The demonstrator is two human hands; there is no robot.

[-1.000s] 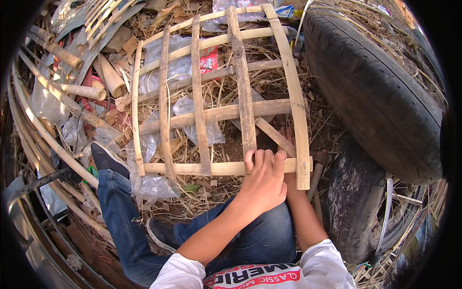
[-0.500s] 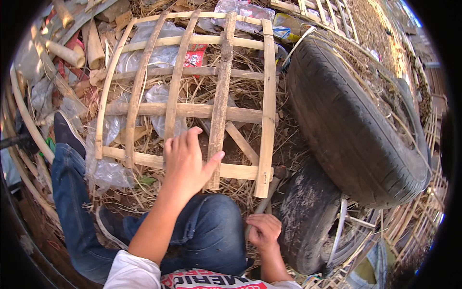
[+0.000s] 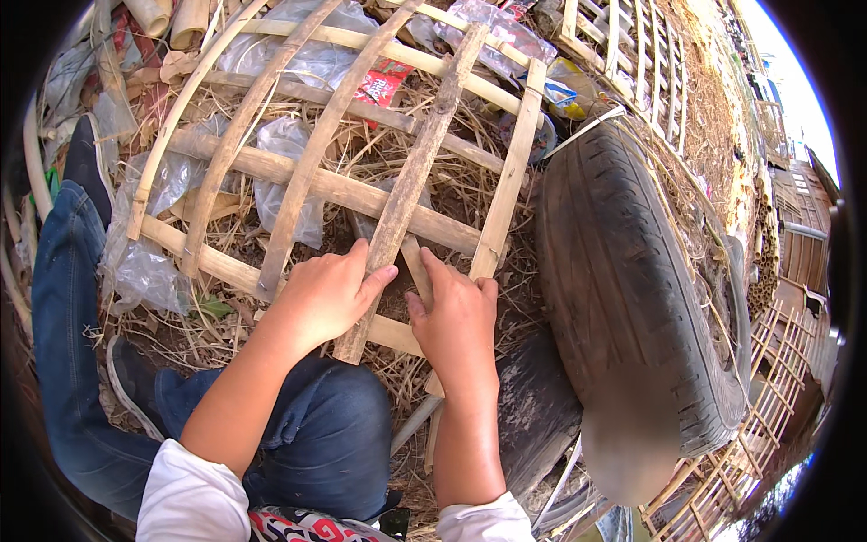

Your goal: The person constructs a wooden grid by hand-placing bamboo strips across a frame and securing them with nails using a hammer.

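A bamboo lattice frame (image 3: 404, 203) of crossed slats lies over the litter in front of me, its near edge close to my knee. My left hand (image 3: 327, 291) is closed on it at the near crosspiece, the thumb against a long knotty slat. My right hand (image 3: 454, 312) grips the near right part, beside the outermost slat, its fingertips partly hidden by the bamboo. A short loose-looking bamboo strip (image 3: 416, 267) slants beneath the lattice between my hands. Below my right hand, a grey rod (image 3: 415, 425) lies aslant on the ground.
A large worn tyre (image 3: 623, 271) leans at the right, over another dark tyre (image 3: 537, 397). Plastic bags (image 3: 149, 275), straw and a red wrapper (image 3: 384, 81) lie under and around the lattice. More bamboo lattices (image 3: 646, 54) stand at the far right. My bent knee (image 3: 330, 434) is near the frame.
My right hand has come up from beside my knee and taken hold of the lattice's near edge. The lattice appears tilted and shifted left in view, as the camera has turned.
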